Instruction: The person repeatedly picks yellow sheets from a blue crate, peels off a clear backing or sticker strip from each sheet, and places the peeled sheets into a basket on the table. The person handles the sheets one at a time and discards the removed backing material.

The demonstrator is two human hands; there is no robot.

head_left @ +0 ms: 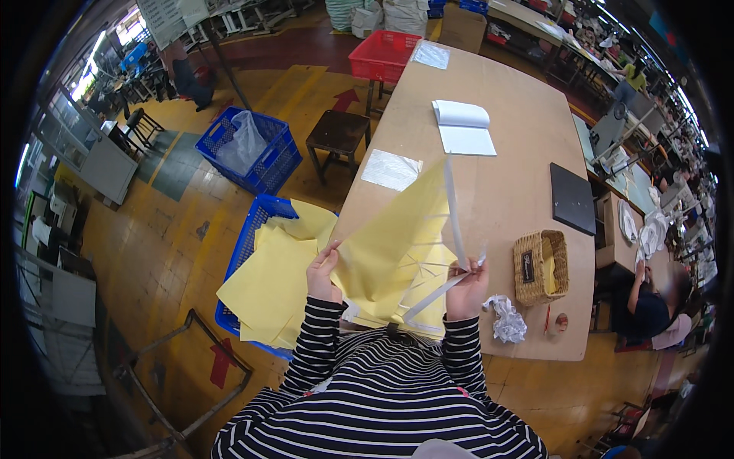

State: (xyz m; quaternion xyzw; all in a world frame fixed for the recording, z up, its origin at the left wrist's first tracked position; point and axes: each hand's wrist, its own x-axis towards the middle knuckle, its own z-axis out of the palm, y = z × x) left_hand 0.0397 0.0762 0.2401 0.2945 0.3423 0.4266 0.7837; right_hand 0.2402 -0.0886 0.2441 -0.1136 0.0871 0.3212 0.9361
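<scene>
A thin yellow sheet with pale strips along its edges is raised in front of me over the table's near left edge. My left hand is closed, pinching the sheet's left edge between thumb and fingers. At the other side my right hand is closed on a narrow white strip at the sheet's edge; a small white bit pokes out above the fingers. More yellow material with white strips lies beneath the raised sheet. By my left forearm, loose yellow sheets are heaped in a blue crate.
Crumpled white strips lie right of my right hand, below a wicker basket. The table also bears an open notebook and a black slab. A stool and another blue crate stand left.
</scene>
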